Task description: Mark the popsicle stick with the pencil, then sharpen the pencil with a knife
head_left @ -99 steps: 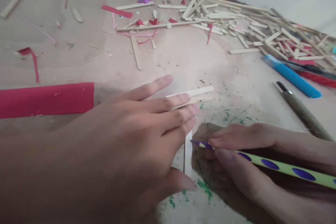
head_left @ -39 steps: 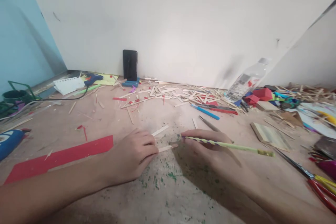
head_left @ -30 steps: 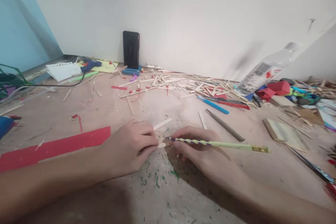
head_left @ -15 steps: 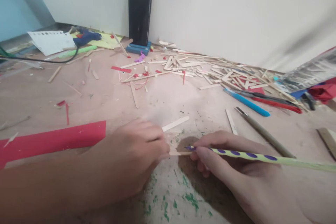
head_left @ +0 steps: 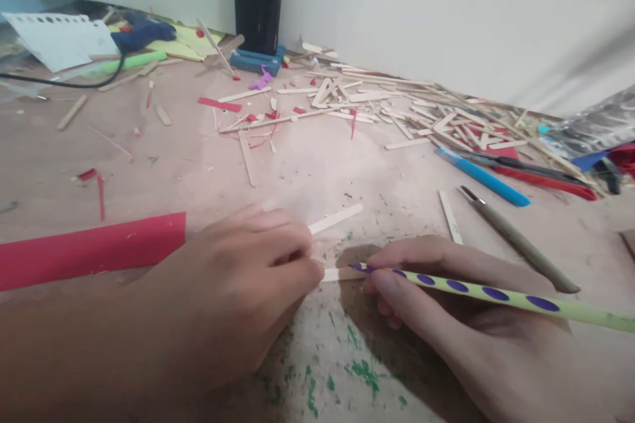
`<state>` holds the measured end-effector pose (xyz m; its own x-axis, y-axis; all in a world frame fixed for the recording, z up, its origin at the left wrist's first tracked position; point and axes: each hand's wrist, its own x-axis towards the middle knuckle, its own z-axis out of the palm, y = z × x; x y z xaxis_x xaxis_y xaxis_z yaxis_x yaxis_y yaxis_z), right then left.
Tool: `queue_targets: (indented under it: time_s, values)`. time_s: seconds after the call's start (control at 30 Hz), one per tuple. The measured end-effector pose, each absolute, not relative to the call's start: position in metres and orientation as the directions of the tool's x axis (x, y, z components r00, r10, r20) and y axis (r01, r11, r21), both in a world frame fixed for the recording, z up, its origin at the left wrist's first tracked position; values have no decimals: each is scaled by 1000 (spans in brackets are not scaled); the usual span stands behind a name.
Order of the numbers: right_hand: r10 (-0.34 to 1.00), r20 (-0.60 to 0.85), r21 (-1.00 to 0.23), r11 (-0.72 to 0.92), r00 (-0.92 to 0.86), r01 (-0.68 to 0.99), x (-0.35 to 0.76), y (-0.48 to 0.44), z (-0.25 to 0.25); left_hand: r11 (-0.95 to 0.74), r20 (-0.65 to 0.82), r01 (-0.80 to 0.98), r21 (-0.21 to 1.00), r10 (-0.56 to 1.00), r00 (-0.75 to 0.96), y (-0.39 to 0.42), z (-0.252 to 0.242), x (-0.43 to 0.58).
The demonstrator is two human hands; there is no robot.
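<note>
Left hand (head_left: 233, 297) fingers clenched, pinning craft stick (head_left: 337, 273) flat on table (head_left: 317, 172) so right hand (head_left: 461, 330), gripping pencil (head_left: 476, 292), marks its free end.

left hand (head_left: 233, 297) pinning stick (head_left: 340, 273), pencil (head_left: 476, 292) tip seemingly touching

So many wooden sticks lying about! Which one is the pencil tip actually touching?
The short stick pinned under the left hand. The right hand holds the dotted pencil with its tip on it. Another stick lies just beyond, untouched.
</note>
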<state>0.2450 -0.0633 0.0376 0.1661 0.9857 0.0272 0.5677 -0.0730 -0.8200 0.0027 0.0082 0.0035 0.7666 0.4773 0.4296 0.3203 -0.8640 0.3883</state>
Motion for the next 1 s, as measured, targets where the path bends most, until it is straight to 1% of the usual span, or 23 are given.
queue_targets:
  time_s: [0.13,0.27,0.43,0.5,0.57,0.67,0.8,1.0]
  values:
    - [987,42,-808,-56,153,586,243,-60,34,-841,439,346,416,518,734,8,1,2]
    - [994,20,-804,-47,106,593,239,-56,28,-830,426,367,420,537,728,6,1,2]
    - [997,-22,-824,-62,77,564,237,-55,27,-809,358,372,454,548,756,5,5,1]
    - [997,12,-855,-27,72,518,236,-54,27,-811,344,359,461,536,771,8,5,1]
    - [995,75,-871,34,64,490,235,-52,27,-828,345,327,455,503,792,10,5,2]
    - [991,129,-839,89,36,536,236,-51,26,-828,345,339,447,509,789,11,4,3]
    - [993,105,-788,50,55,614,239,-51,28,-818,331,339,464,515,790,10,4,3]
    - [993,94,-766,23,76,642,238,-50,31,-832,342,314,457,490,802,12,4,5]
